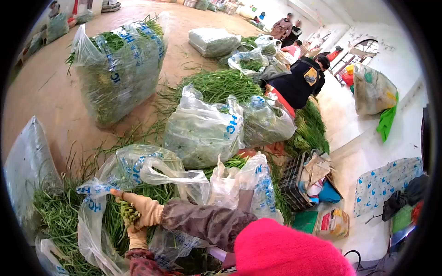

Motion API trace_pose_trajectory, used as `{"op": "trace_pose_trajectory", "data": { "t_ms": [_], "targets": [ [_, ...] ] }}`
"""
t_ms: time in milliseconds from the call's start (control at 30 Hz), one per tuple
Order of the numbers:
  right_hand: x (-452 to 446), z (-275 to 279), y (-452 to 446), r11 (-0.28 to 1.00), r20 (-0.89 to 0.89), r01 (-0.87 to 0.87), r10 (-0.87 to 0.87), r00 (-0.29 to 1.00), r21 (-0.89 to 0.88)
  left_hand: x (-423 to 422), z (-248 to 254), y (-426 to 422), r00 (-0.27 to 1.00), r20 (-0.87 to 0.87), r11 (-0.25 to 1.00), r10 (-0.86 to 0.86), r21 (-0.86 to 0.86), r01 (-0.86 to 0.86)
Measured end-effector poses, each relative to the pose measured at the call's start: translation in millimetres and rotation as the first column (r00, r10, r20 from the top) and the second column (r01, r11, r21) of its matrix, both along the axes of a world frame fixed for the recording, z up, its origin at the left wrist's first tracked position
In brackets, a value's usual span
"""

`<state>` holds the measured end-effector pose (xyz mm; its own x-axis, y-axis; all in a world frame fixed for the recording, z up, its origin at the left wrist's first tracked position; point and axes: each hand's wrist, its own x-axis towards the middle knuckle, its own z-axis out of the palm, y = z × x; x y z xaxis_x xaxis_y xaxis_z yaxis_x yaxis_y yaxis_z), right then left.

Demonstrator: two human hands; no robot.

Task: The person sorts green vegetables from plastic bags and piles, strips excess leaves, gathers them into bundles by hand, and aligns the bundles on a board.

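My right hand (146,209), in a beige glove and a dark brown sleeve, is closed around a bunch of green stems (129,212). One of its fingertips is bare or orange and points left. Just below, my left hand (137,238), also gloved, is closed on the lower part of the same bunch; its sleeve is reddish and patterned. The cut ends of the stems face up. Around both hands lies an open clear plastic bag (92,225) with blue lettering, and loose green stems (57,209) lie to the left.
Filled clear bags (202,133) stand ahead, with a tall one (124,69) farther left. A heap of greens (221,86) lies beyond. A co-worker in a black jacket (297,83) bends at the right. Nearby is a black crate (294,181). Something pink and fuzzy (290,250) fills the bottom edge.
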<state>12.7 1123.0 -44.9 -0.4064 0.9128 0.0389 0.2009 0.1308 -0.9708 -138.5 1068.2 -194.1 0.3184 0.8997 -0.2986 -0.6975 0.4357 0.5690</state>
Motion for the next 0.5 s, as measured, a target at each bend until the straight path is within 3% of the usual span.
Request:
{"op": "trace_pose_trajectory", "data": {
  "t_ms": [33,100,133,267,333,400,433,467,500],
  "targets": [
    [-4.7,2.8,-2.6,0.98,-0.007,0.077,-0.08,0.997,-0.185,6.1,3.2,2.0,1.0,0.0,1.0,0.005,-0.006,-0.005],
    [4.5,5.7,4.0,0.995,0.077,0.034,-0.041,0.996,0.089,14.2,8.0,5.3,1.0,0.008,1.0,0.012,-0.024,-0.011],
    [1.0,13.4,1.0,0.978,0.086,0.127,-0.143,0.986,0.168,17.7,10.0,7.4,1.0,0.013,0.999,0.014,-0.032,-0.013],
    [-10.2,1.2,2.7,0.934,0.165,0.201,-0.257,0.952,0.294,28.0,21.0,18.9,0.998,0.051,0.998,0.026,-0.058,-0.023],
    [-15.9,-4.4,10.1,0.936,0.144,0.257,-0.296,0.944,0.242,35.3,31.6,26.7,0.986,0.164,0.993,0.023,-0.121,-0.003],
    [-22.7,-13.4,13.6,0.918,0.046,0.36,-0.372,0.927,0.165,41.8,48.6,36.1,0.894,0.447,0.954,0.023,-0.279,0.115],
    [-20.2,-15.2,17.2,0.905,-0.035,0.406,-0.405,0.914,0.13,40.6,58.9,32.7,0.92,0.39,0.965,0.019,-0.248,0.086],
    [-13.5,-15.5,24.6,0.963,-0.046,0.271,-0.271,0.962,-0.008,38.5,70.9,21.9,0.954,-0.3,0.986,0.016,0.165,0.035],
    [-11.4,-8.7,30.8,0.954,0.004,0.276,-0.278,0.961,-0.118,36.4,83.4,11.1,0.422,-0.867,0.928,0.266,0.348,0.131]
  ]
}}
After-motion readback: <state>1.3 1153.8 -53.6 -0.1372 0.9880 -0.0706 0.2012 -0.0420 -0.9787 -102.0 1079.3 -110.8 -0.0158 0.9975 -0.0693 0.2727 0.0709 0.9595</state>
